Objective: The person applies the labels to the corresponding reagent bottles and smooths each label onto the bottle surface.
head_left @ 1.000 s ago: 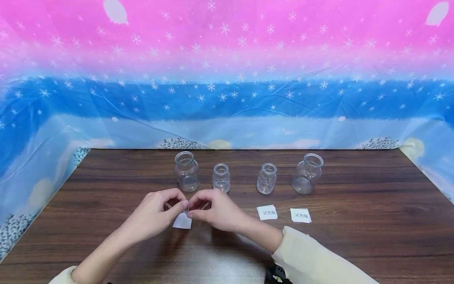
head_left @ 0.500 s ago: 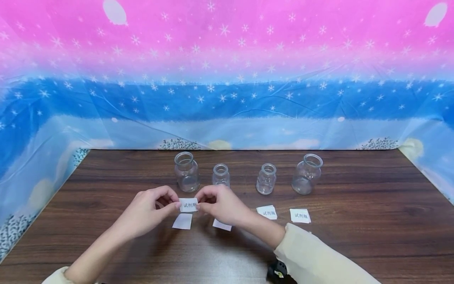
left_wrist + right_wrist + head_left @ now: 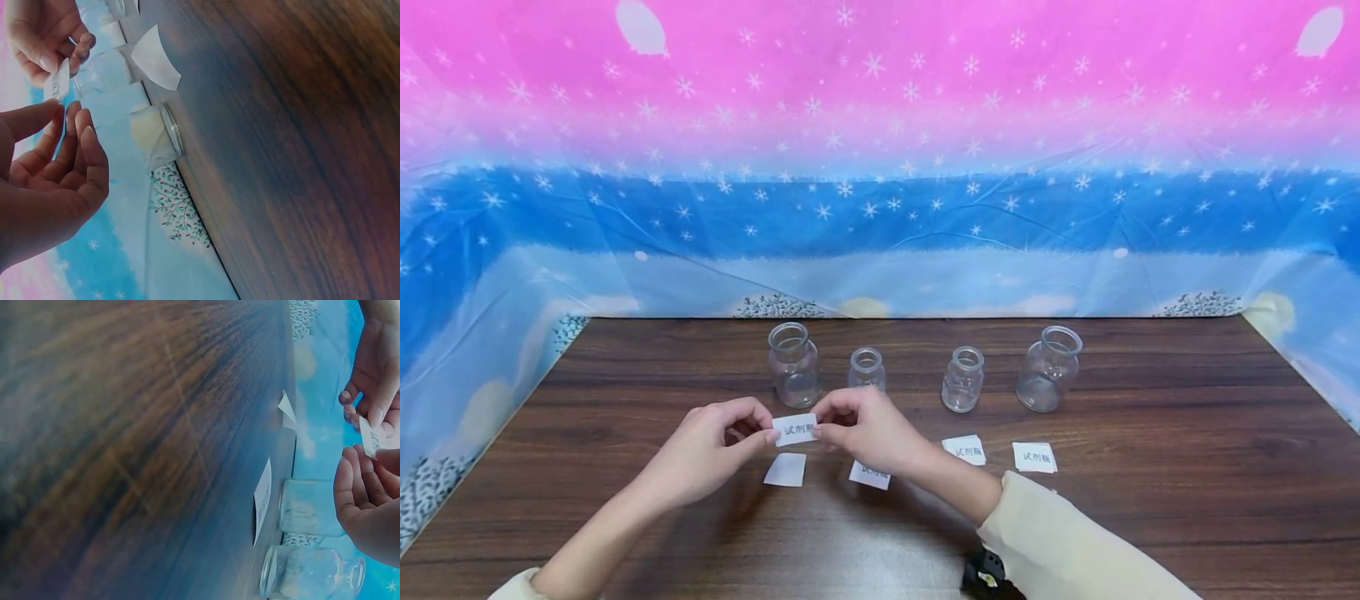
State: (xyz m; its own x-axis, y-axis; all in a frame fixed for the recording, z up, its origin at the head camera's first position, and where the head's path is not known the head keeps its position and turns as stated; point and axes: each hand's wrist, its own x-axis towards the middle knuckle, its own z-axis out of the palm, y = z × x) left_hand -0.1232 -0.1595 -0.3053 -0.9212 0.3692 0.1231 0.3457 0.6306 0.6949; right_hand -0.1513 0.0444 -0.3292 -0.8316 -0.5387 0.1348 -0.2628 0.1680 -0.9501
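Observation:
Both hands hold one small white paper label (image 3: 795, 429) with printed black characters, above the table in front of the left large glass jar (image 3: 794, 371). My left hand (image 3: 718, 442) pinches its left edge between thumb and finger. At the opposite edge, the thumb and finger of my right hand (image 3: 868, 433) pinch it too. The left wrist view shows the label (image 3: 57, 81) stretched between the two hands. On the table below lies a blank-faced white paper piece (image 3: 785, 470). Another printed label (image 3: 871, 477) is partly hidden under the right hand.
A small glass jar (image 3: 867, 364), partly covered by the right hand, stands beside the left large jar. Further right are another small jar (image 3: 962, 383) and a large jar (image 3: 1048, 373). Two little label stacks (image 3: 964, 451) lie before them. A black object (image 3: 988, 573) is near the right sleeve.
The hands have moved slightly apart, and the label between them has turned its printed face into view. It has since risen a little. More of the label under the right hand shows.

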